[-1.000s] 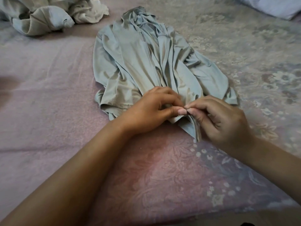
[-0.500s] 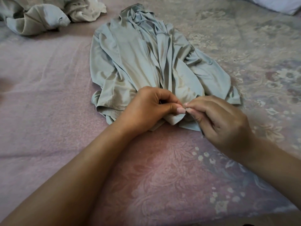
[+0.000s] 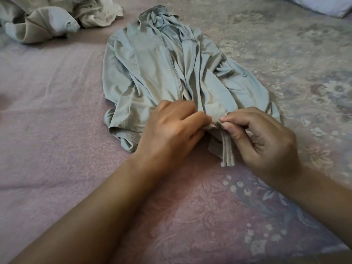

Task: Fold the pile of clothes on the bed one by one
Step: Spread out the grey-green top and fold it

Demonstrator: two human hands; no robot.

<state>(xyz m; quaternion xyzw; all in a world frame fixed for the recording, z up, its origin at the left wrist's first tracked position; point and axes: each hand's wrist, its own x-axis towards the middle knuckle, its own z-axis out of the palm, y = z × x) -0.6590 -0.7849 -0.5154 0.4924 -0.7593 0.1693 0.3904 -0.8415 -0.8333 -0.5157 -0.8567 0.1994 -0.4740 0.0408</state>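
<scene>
Now | left hand (image 3: pixel 171 128), right hand (image 3: pixel 261 138) grip: pinching garment (image 3: pixel 162 69) hem between them

Garment (image 3: pixel 163 69) lies mid-bed (image 3: pixel 47 149); clothes pile (image 3: pixel 47 18) sits behind, left; both hands (image 3: pixel 171 130) at its near hem.

In the middle of the frame you have a pale grey-green jacket (image 3: pixel 162 73) of thin, smooth cloth with a soft sheen and stitched hems. The bed (image 3: pixel 57 130) wears a matt, slightly fuzzy pink cover with a woven flower pattern. Upper left, your pile of clothes (image 3: pixel 47 21) looks soft and crumpled.
</scene>
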